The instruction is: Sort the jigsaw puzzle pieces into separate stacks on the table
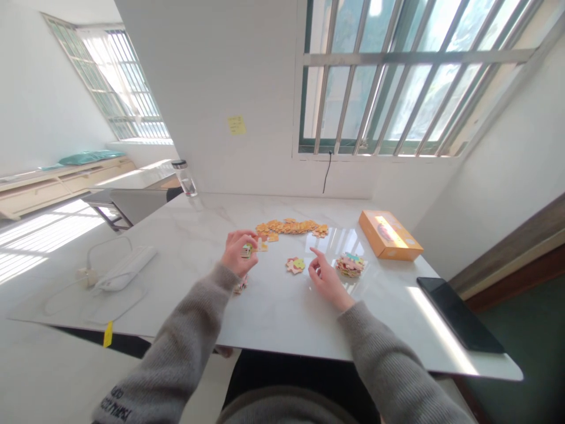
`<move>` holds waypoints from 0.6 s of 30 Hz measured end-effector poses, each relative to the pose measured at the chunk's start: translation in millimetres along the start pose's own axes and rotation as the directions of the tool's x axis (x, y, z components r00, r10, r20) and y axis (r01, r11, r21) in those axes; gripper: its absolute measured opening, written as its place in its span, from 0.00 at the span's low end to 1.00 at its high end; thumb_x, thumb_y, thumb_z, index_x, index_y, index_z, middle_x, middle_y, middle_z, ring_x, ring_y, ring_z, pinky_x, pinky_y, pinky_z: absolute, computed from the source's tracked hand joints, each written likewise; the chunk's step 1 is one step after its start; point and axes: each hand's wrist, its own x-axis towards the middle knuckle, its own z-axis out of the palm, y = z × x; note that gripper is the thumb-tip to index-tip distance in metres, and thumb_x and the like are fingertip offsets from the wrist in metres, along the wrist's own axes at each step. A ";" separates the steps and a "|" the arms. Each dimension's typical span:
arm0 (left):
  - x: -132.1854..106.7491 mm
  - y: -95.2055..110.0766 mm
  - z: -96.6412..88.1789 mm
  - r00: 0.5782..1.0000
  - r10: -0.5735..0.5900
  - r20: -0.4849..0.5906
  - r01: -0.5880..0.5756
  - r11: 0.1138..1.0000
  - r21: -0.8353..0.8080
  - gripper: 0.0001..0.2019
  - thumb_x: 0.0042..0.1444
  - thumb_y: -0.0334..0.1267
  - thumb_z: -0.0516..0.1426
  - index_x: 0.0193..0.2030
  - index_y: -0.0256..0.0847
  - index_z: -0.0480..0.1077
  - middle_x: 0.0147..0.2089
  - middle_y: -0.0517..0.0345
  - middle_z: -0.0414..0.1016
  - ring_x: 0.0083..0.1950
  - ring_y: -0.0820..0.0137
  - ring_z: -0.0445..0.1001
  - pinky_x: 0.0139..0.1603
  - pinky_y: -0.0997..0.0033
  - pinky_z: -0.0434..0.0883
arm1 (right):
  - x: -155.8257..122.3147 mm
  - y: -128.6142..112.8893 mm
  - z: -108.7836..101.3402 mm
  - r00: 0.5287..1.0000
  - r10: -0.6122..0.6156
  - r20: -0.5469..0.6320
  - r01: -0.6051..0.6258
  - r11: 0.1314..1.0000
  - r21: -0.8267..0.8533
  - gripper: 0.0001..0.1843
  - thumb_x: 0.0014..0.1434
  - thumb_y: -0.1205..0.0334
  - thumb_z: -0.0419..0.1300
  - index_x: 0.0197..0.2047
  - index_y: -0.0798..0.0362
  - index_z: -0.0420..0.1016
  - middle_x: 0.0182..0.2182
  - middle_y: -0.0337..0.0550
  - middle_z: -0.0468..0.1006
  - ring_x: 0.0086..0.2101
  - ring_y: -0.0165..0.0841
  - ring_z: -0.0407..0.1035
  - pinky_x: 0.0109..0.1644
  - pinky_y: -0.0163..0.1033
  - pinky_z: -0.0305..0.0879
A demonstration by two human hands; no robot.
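A person's left hand (236, 253) is holding a small green and yellow cardboard puzzle piece (246, 251) above the white marble worktop (273, 315). Its fingers (236, 238) are curled together and clamped on the piece, and they are hiding most of it. The right hand (327, 281) is hanging low over the middle of the worktop. Its fingers (314, 253) are spread apart and are not clamped on anything.

A long, messy row of orange puzzle pieces (291, 227) is lying on the worktop, just past the hands. A little pile of puzzle pieces (241, 287) is sitting under the left wrist, and the arm is hiding part of it. A pink and green puzzle shape (295, 265) is lying just beyond the right hand. To the right of it, a stack of colourful puzzle pieces (350, 265) is sitting in a small heap.

Near the far right corner, a shiny orange cardboard box (388, 235) is lying shut, so nobody can see what is inside. A clear bottle with a dark lid (184, 178) is standing at the far left corner, and it is too bright to see if anything is in it.
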 end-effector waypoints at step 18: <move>-4.3 -122.2 8.0 0.956 -0.188 0.223 0.188 0.982 0.025 0.07 0.44 0.33 0.55 0.33 0.45 0.67 0.50 0.50 0.76 0.54 0.53 0.69 0.58 0.43 0.66 | -1.2 -1.5 0.7 0.998 -0.028 0.055 0.032 0.998 -0.056 0.28 0.64 0.66 0.49 0.67 0.52 0.54 0.34 0.39 0.71 0.33 0.32 0.67 0.42 0.39 0.66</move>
